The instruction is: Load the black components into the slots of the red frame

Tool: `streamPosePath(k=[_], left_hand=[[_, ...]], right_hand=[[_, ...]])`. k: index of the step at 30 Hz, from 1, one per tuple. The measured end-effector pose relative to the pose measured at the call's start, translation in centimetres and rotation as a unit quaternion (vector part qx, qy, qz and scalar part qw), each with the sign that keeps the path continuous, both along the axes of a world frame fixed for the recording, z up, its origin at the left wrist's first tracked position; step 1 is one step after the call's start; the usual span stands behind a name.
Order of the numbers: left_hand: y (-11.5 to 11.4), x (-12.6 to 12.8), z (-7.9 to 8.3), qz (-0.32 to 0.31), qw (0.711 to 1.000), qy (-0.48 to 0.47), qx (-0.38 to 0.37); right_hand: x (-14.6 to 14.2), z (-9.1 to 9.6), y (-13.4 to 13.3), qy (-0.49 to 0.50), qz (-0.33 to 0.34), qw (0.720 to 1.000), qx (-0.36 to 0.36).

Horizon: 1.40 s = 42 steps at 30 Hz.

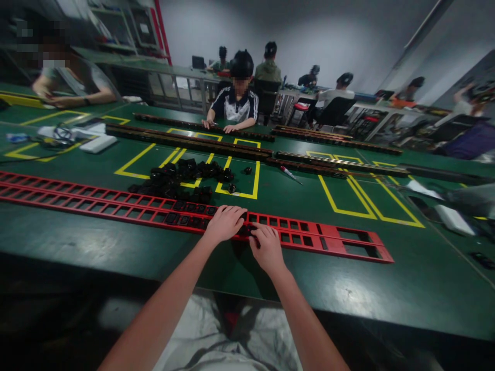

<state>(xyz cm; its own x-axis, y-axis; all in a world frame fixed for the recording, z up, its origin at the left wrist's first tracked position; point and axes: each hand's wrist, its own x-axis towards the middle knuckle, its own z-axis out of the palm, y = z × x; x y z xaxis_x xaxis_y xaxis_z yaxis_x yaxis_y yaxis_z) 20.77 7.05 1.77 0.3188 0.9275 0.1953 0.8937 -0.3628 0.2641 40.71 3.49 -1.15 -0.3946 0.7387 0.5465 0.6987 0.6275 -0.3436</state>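
A long red frame (328, 235) with two rows of square openings lies across the green table in front of me. Black square plastic parts (184, 220) sit in several of its middle openings. My left hand (226, 222) rests over the frame, fingers stretched forward across the openings and partly hiding them. Close beside it, my right hand (266, 245) has its fingers bent at a small black part (247, 230) in the frame. The fingertips of both hands are near each other, and the exact contact is partly hidden.
A heap of loose black parts (181, 175) lies behind the frame. Farther back are long dark rails (185, 141) and a red-and-clear screwdriver (290, 174). A white box (454, 220) stands at right. Across the table a co-worker (235, 103) handles another rail.
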Motion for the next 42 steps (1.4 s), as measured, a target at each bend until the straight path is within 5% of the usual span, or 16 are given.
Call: streamPosePath(k=[18, 42], left_hand=[[0.0, 0.0, 0.3, 0.005, 1.0, 0.003, 0.004], [-0.2, 0.0, 0.0, -0.006, 1.0, -0.001, -0.001]], right_hand=[[-0.5, -0.9, 0.5, 0.046, -0.05, 0.997, 0.04], [-0.6, -1.0, -0.3, 0.067, -0.043, 0.997, -0.002]])
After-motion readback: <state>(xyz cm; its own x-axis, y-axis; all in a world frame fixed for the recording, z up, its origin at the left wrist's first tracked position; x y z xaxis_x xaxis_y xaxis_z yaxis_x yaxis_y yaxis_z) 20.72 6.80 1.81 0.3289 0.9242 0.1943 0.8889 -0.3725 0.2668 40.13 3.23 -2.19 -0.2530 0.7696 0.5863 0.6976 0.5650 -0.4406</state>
